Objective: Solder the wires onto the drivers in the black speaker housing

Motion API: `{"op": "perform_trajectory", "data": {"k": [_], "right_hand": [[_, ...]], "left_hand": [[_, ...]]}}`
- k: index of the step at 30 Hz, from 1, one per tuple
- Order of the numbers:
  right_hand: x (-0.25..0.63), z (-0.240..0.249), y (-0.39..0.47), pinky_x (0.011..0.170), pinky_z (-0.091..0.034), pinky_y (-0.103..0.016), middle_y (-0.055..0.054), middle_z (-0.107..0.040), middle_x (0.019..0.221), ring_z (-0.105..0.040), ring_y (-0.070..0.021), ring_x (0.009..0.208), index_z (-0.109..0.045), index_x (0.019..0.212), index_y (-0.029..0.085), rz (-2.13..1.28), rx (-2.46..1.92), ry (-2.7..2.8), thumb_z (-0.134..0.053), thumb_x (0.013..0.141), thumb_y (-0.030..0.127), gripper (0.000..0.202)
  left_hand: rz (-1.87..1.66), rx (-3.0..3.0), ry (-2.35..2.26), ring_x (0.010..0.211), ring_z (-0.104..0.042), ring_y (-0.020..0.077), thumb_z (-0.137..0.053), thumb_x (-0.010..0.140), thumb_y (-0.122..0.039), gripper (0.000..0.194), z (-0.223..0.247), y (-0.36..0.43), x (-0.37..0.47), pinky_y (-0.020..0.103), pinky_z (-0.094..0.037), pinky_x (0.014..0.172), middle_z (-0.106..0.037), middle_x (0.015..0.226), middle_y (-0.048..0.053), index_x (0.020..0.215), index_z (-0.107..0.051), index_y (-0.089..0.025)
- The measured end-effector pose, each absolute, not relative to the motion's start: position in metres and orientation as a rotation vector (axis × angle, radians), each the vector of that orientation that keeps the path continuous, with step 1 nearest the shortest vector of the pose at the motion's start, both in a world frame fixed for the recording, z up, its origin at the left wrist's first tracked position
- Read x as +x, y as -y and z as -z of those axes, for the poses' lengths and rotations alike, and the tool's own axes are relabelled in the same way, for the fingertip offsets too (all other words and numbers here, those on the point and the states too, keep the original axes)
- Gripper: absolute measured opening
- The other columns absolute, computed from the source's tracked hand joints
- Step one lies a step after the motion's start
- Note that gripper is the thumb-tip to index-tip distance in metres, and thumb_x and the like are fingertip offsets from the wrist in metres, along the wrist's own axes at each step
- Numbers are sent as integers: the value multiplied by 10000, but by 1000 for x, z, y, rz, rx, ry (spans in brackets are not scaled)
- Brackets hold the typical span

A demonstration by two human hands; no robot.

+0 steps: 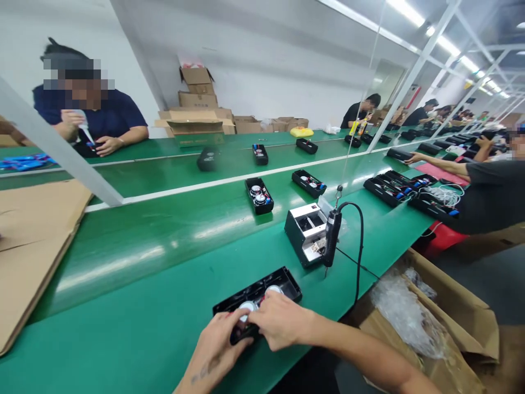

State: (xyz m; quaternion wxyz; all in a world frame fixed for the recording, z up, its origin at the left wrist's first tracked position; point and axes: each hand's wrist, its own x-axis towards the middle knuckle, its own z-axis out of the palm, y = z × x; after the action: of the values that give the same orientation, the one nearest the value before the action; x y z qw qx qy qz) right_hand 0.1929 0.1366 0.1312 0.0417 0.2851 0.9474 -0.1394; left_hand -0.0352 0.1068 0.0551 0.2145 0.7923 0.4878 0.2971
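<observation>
A black open housing lies at an angle on the green bench in front of me, with two round silver-white speakers inside. My left hand grips the housing's near left edge, its thumb below and its fingers at the left speaker. Over the middle of the housing, my right hand has its fingers bent down between the two speakers; what its fingertips hold is hidden. The right speaker shows just behind my right knuckles.
Beyond the housing stand a black-and-silver machine and a hanging electric screwdriver. Open housings lie on the green belt. Cardboard is at left, a box with plastic at lower right. A person sits opposite; another's arm reaches in from the right.
</observation>
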Motion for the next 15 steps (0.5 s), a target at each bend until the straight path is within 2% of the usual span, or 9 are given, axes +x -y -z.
{"op": "perform_trajectory", "data": {"k": [3, 6, 10, 15], "right_hand": [[185, -140, -162, 773, -458, -361, -86, -812, 898, -760, -288, 829, -729, 1161, 162, 511, 930, -2878, -738, 889, 293, 301], [180, -150, -194, 657, -424, -307, -67, -819, 935, -754, -269, 848, -762, 1144, 170, 734, 931, -2826, -786, 857, 299, 316], [177, -152, -218, 609, -401, -268, -43, -818, 964, -741, -253, 899, -793, 1148, 175, 924, 921, -2712, -871, 814, 344, 383], [179, -141, -219, 615, -391, -270, -47, -812, 943, -731, -246, 873, -784, 1170, 155, 919, 906, -2754, -868, 822, 382, 425]], "left_hand": [[-610, 1964, -1309, 743, -744, 186, -815, 740, -328, 415, -85, -136, -38, 266, -571, 709, -775, 811, -54, 1147, -740, -312], [-517, 1824, -1296, 772, -740, 191, -854, 669, -407, 501, -109, -161, -38, 281, -559, 747, -782, 827, -46, 1134, -732, -266], [-465, 1776, -1320, 773, -720, 193, -909, 589, -408, 566, -115, -173, -38, 285, -530, 734, -776, 837, -42, 1105, -745, -242], [-444, 1767, -1283, 818, -710, 195, -892, 628, -429, 498, -115, -170, -37, 289, -528, 778, -776, 872, -29, 1071, -766, -237]]}}
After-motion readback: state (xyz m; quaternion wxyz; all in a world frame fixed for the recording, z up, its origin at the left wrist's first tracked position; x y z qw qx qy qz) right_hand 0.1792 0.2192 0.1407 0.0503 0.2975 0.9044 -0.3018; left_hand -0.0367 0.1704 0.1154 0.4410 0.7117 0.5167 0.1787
